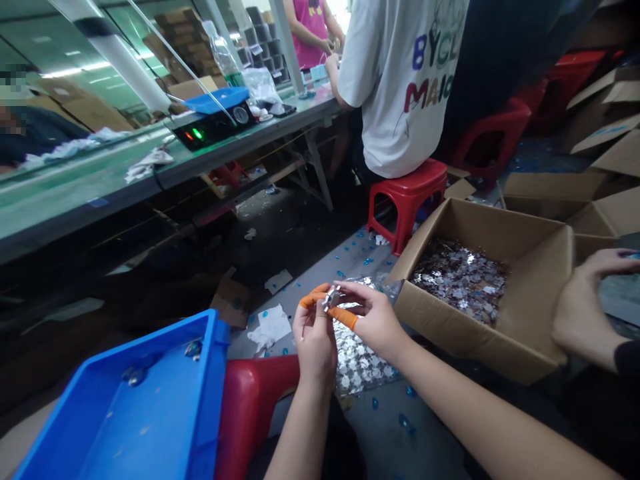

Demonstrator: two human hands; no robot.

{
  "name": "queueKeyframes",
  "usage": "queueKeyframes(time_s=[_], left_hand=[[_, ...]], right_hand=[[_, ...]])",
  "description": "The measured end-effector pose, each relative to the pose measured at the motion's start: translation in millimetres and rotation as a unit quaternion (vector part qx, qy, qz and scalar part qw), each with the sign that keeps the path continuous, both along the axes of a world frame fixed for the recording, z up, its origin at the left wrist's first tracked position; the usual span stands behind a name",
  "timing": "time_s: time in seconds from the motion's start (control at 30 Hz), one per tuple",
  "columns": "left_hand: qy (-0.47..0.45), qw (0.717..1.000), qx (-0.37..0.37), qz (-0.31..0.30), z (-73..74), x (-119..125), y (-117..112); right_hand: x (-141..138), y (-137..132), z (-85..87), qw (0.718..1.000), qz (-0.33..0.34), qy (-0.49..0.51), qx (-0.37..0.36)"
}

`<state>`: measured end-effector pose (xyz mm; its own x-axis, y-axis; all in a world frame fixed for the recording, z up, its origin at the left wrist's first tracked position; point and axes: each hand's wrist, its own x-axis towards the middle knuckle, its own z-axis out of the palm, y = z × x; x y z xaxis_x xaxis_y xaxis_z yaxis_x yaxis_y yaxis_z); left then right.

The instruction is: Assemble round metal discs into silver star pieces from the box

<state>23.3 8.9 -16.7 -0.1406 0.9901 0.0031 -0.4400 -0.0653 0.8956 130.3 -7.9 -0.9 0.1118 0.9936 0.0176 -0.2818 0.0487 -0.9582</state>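
Observation:
Both my hands meet in the middle of the head view around a small shiny metal piece (331, 298). My left hand (314, 327), with orange covers on its fingers, pinches the piece from the left. From the right, my right hand (367, 310) holds the same piece; its thumb wears an orange cover and its fingertips reach the top. What exactly the piece is cannot be made out. Below the hands lies a clear bag (363, 363) of flat silvery pieces.
A blue bin (150, 400) with a few small parts sits on a red stool (255, 393) at left. At right stands a cardboard box (480, 347) of shiny pieces, another person's hand (583, 310) beside it. A person in a white shirt (395, 120) sits ahead at a workbench (240, 143).

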Motion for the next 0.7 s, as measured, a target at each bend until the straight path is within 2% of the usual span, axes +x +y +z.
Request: queueKeyframes(time_s=[0.13,0.27,0.33,0.43,0.5,0.57,0.63,0.7], left_hand=[[0.094,0.995,0.02,0.009,0.1,-7,1],[0.23,0.97,0.072,-0.024,7.9,-15,3],[0.258,0.961,0.09,-0.04,13.2,-20,4],[0.291,0.946,0.137,-0.024,20.3,-28,4],[0.359,0.913,0.194,-0.001,23.8,-33,3],[0.437,0.862,0.258,0.005,25.2,-36,3],[0.482,0.819,0.31,-0.014,23.8,-38,3],[0.497,0.799,0.336,-0.042,20.2,-39,4]], right_hand=[[5,-2,3.5,1.0,-0.02,-0.009,0.019],[11,-1,4.7,0.999,-0.027,-0.029,0.037],[16,-1,7.0,0.998,-0.028,-0.036,0.04],[25,-1,11.9,0.994,-0.033,-0.093,0.051],[32,-1,14.2,0.983,-0.028,-0.163,0.072],[38,-1,14.4,0.967,-0.008,-0.232,0.102],[42,-2,12.2,0.952,0.026,-0.279,0.124],[44,-4,8.9,0.944,0.055,-0.3,0.129]])
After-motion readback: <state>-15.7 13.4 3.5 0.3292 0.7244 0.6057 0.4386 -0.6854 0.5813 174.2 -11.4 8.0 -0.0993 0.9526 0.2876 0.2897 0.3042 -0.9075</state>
